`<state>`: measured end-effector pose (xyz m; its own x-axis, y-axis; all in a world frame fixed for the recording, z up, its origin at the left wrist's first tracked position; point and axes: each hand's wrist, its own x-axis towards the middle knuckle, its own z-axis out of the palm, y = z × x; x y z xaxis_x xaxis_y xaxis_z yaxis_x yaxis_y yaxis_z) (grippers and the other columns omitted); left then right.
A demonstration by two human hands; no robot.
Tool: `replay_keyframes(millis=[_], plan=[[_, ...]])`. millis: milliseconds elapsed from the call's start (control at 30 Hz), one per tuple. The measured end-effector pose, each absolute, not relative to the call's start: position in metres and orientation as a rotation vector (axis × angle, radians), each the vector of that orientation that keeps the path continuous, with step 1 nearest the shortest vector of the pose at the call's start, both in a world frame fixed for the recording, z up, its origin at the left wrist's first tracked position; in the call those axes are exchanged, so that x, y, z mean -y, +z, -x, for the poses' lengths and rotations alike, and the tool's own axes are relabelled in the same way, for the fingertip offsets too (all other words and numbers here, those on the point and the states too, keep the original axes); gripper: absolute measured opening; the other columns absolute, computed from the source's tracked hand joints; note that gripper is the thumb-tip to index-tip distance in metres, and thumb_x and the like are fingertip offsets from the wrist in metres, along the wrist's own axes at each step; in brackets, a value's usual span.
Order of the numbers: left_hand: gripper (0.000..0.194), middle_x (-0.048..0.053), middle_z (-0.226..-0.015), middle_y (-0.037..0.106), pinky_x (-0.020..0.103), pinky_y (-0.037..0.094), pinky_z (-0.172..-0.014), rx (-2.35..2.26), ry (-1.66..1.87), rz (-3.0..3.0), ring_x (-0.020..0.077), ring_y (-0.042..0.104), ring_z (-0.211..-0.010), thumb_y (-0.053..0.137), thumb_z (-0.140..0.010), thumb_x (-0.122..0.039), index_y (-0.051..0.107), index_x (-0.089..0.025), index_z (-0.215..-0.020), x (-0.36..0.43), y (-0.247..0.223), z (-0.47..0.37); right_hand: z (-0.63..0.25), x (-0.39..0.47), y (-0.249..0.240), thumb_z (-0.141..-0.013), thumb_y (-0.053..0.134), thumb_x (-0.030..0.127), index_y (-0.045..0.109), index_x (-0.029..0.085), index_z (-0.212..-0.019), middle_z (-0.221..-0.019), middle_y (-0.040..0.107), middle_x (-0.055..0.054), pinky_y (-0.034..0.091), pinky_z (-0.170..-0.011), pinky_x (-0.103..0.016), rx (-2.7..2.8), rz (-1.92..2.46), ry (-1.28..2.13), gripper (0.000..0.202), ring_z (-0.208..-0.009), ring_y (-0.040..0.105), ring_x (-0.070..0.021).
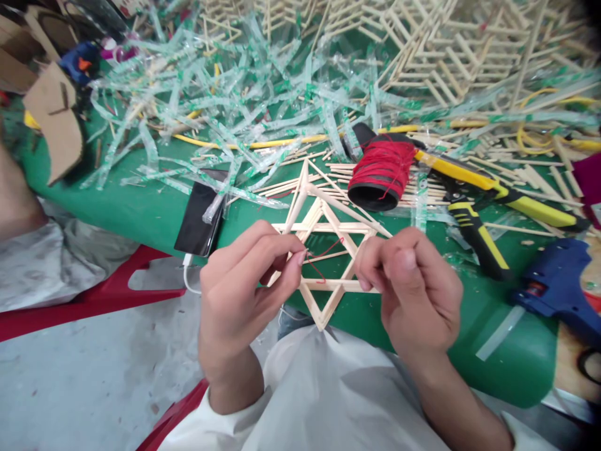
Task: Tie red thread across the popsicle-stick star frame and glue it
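Observation:
A star-shaped frame of pale wooden sticks [322, 315] lies at the table's front edge, one point toward my body. Thin red wire [320, 273] crosses its middle. On the frame's left side, my left hand [251, 285] pinches an end of this wire between thumb and forefinger. My right hand [416, 285] is closed at the frame's right side, its fingertips curled in; what they hold is hidden. Just behind the star stands a black spool wound with red wire [382, 164].
Behind are clear-green wrapper strips [263, 94] and stacked stick frames [451, 56]. Yellow-black pliers [479, 235] and a blue glue gun [558, 282] lie right. A black phone [201, 216] with a white cable is left. Another person's arm [16, 194] shows at far left.

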<state>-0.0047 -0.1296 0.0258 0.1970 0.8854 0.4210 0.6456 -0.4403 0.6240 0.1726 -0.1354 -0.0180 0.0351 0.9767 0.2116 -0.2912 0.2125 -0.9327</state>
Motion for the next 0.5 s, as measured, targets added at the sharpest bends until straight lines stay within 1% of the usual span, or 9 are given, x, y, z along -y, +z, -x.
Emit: replay_keyframes(millis=[100,133,167,200,233,267,333,367,500], plan=[[0.018,-0.002,-0.074,0.058,0.021,0.036,-0.047,-1.437,1.1,-2.162,0.0054,0.048,-0.056,0.067,-0.086,-0.001,0.064,-0.019,-0.089,0.13,0.026,0.004,-0.175,0.135,-0.019,-0.105,0.045,0.024,0.041,0.021,-0.064,-0.056,0.033,0.004,0.028,-0.047,-0.03,1.131,0.882,1.063,0.041,-0.048,0.036,-0.0103],[0.018,-0.003,-0.074,0.058,0.021,0.036,-0.046,-1.436,1.102,-2.164,0.0053,0.048,-0.056,0.067,-0.086,-0.002,0.064,-0.019,-0.089,0.13,0.026,0.004,-0.175,0.136,-0.018,-0.104,0.046,0.024,0.042,0.021,-0.064,-0.056,0.034,0.004,0.028,-0.047,-0.029,1.157,0.923,1.054,0.041,-0.048,0.036,-0.0099],[0.018,-0.003,-0.074,0.059,0.021,0.036,-0.046,-1.442,1.095,-2.164,0.0052,0.048,-0.056,0.067,-0.086,-0.002,0.064,-0.019,-0.089,0.13,0.027,0.004,-0.175,0.136,-0.017,-0.103,0.049,0.023,0.046,0.021,-0.066,-0.057,0.038,0.004,0.03,-0.047,-0.028,1.197,0.975,1.057,0.037,-0.049,0.039,-0.0097],[0.019,-0.003,-0.074,0.059,0.021,0.036,-0.047,-1.453,1.084,-2.163,0.0052,0.049,-0.056,0.067,-0.087,-0.001,0.064,-0.02,-0.09,0.131,0.027,0.003,-0.175,0.136,-0.016,-0.101,0.052,0.021,0.053,0.021,-0.074,-0.061,0.044,0.004,0.034,-0.049,-0.027,1.249,1.029,1.066,0.028,-0.053,0.044,-0.0098],[0.019,-0.003,-0.074,0.059,0.021,0.036,-0.047,-1.459,1.077,-2.163,0.0052,0.048,-0.056,0.066,-0.087,-0.001,0.064,-0.02,-0.09,0.131,0.028,0.003,-0.174,0.136,-0.014,-0.099,0.055,0.018,0.06,0.022,-0.086,-0.067,0.052,0.003,0.039,-0.052,-0.026,1.314,1.075,1.078,0.015,-0.058,0.051,-0.0101],[0.02,-0.003,-0.074,0.058,0.021,0.037,-0.047,-1.463,1.069,-2.165,0.0052,0.048,-0.056,0.066,-0.087,-0.001,0.064,-0.02,-0.09,0.131,0.028,0.002,-0.174,0.136,-0.012,-0.098,0.057,0.015,0.064,0.022,-0.099,-0.075,0.059,0.002,0.044,-0.056,-0.025,1.384,1.105,1.083,0.01,-0.065,0.056,-0.0105],[0.02,-0.003,-0.073,0.057,0.02,0.038,-0.048,-1.467,1.058,-2.171,0.0053,0.049,-0.056,0.066,-0.088,-0.001,0.063,-0.021,-0.09,0.131,0.029,0.001,-0.171,0.135,-0.009,-0.095,0.059,0.013,0.065,0.023,-0.118,-0.087,0.067,0.001,0.048,-0.061,-0.024,1.504,1.123,1.057,0.025,-0.072,0.061,-0.0108],[0.019,-0.003,-0.073,0.057,0.02,0.039,-0.049,-1.465,1.059,-2.172,0.0054,0.049,-0.057,0.066,-0.088,-0.001,0.063,-0.021,-0.09,0.131,0.029,0.001,-0.17,0.134,-0.009,-0.095,0.059,0.013,0.066,0.023,-0.118,-0.09,0.069,0.0,0.048,-0.06,-0.024,1.55,1.123,1.031,0.026,-0.072,0.061,-0.0106],[0.019,-0.003,-0.075,0.058,0.019,0.04,-0.052,-1.433,1.062,-2.197,0.0054,0.049,-0.06,0.067,-0.087,0.0,0.063,-0.019,-0.091,0.13,0.028,0.002,-0.165,0.129,-0.006,-0.092,0.063,0.013,0.071,0.021,-0.103,-0.09,0.074,0.0,0.044,-0.055,-0.023,1.635,1.12,0.93,0.016,-0.065,0.059,-0.009]])
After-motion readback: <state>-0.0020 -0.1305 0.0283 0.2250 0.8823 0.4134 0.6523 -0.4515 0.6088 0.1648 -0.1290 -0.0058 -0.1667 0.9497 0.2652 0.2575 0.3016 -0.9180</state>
